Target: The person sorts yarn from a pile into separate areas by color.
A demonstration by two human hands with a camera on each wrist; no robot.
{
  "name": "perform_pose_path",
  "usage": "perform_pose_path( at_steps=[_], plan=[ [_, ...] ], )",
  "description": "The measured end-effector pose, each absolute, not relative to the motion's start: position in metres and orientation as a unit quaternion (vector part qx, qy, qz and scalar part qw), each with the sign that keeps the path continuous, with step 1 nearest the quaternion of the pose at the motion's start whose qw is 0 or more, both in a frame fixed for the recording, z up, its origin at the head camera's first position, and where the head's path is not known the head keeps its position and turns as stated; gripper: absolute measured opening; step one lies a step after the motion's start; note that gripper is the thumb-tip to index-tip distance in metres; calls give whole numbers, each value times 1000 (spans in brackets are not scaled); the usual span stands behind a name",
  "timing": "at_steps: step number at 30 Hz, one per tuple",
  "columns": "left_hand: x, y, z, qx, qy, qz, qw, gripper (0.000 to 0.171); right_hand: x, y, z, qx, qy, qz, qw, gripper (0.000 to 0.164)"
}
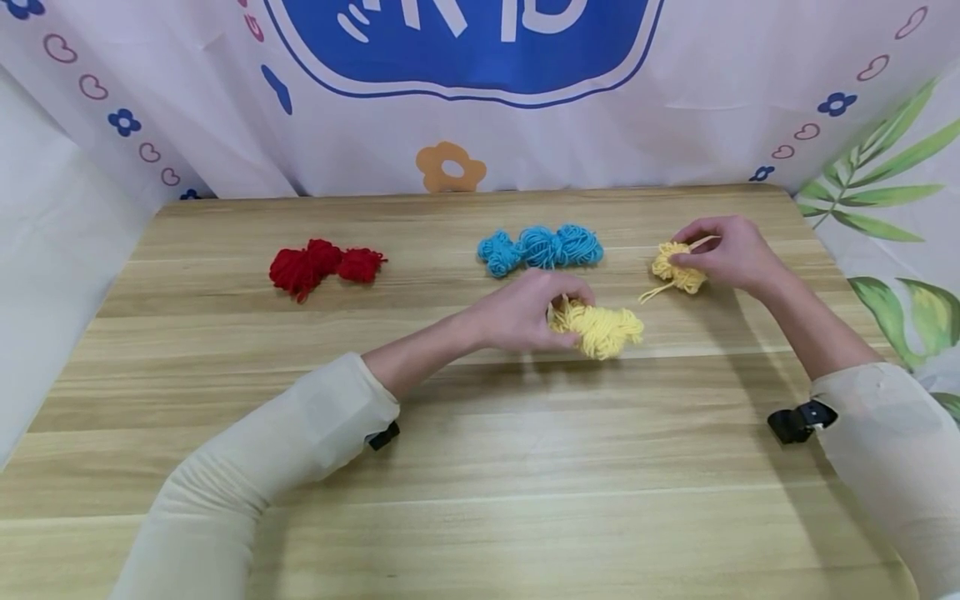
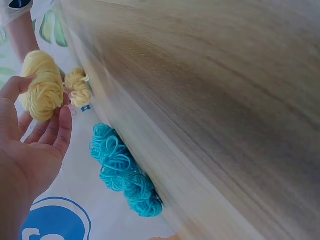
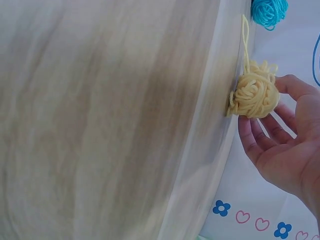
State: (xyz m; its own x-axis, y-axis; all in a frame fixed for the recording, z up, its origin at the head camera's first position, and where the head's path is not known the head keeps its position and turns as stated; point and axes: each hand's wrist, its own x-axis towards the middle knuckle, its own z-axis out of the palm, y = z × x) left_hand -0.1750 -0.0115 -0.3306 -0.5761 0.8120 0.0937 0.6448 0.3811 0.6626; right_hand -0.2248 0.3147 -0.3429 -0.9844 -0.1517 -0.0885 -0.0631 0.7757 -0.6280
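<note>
My left hand (image 1: 528,312) pinches a pale yellow yarn bundle (image 1: 606,332) between thumb and fingers, held over the middle of the table. In the left wrist view this bundle (image 2: 44,92) appears thick and rounded, with the fingers behind it. At the right, my right hand (image 1: 731,254) grips a second, smaller yellow yarn bundle (image 1: 678,268), close over the tabletop. A loose strand trails from it toward the left. The right wrist view shows this bundle (image 3: 256,92) between thumb and fingertips, right at the table surface.
Blue yarn bundles (image 1: 542,248) lie in a row at the back, just beyond my left hand. Red yarn bundles (image 1: 324,265) lie farther left. The wooden table (image 1: 480,500) ends at a printed white curtain (image 1: 360,142) behind.
</note>
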Motion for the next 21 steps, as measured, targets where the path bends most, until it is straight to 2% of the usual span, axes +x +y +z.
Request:
perform_pose_path(
  at_steps=[21],
  plan=[
    [-183,-2,-330,405,838,344,122,40,-225,316,-345,-60,938,-336,62,35]
  ],
)
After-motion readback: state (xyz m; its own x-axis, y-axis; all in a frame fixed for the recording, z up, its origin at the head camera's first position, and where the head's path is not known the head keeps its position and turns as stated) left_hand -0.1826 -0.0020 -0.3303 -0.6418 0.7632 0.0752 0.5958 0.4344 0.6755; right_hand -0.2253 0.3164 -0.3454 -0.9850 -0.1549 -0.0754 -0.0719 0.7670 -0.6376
